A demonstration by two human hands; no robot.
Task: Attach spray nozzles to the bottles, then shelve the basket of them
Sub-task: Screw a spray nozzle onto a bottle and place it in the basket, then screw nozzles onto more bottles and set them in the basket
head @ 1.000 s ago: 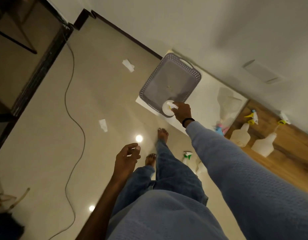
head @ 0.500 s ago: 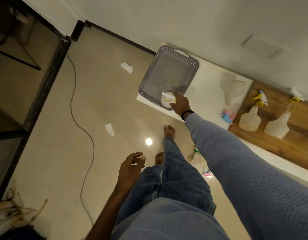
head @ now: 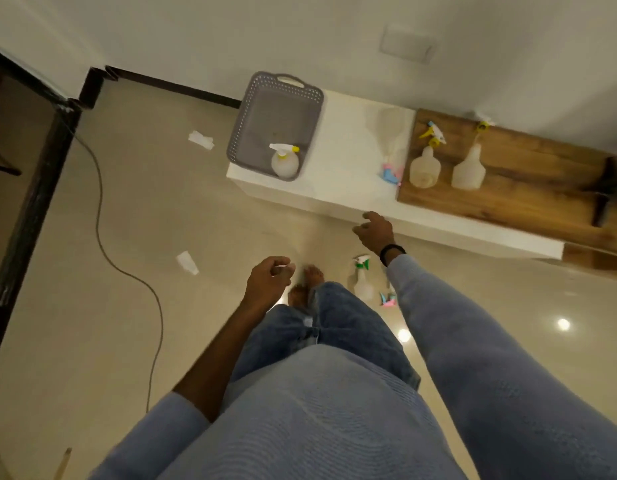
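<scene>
Grey plastic, perforated, the basket [head: 251, 109] is sitting at the end of the white worktop [head: 348, 147], and I am taking it as my landmark. Inside it, in the corner nearest me, one bottle with a yellow-tipped nozzle [head: 285, 161] is standing upright, touching nothing but the basket.

My right hand [head: 374, 230] is hanging empty, well apart from the basket and just at the worktop's near edge, its fingers loosely spread and curled downward; I cannot tell whether a fingertip is touching the edge. My left hand [head: 269, 280] is hovering over the floor, nearer me than the basket, fingers curled half shut around nothing I can see.

Further along the worktop from the basket, a pink and blue nozzle [head: 390, 173] is lying beside a wooden board [head: 529, 188], and two bottles with yellow nozzles [head: 425, 164] are standing on that board. On the floor, below the worktop and near my bare feet, a bottle with a green nozzle [head: 362, 277] is standing with another pink and blue nozzle [head: 386, 298] lying beside it.
</scene>
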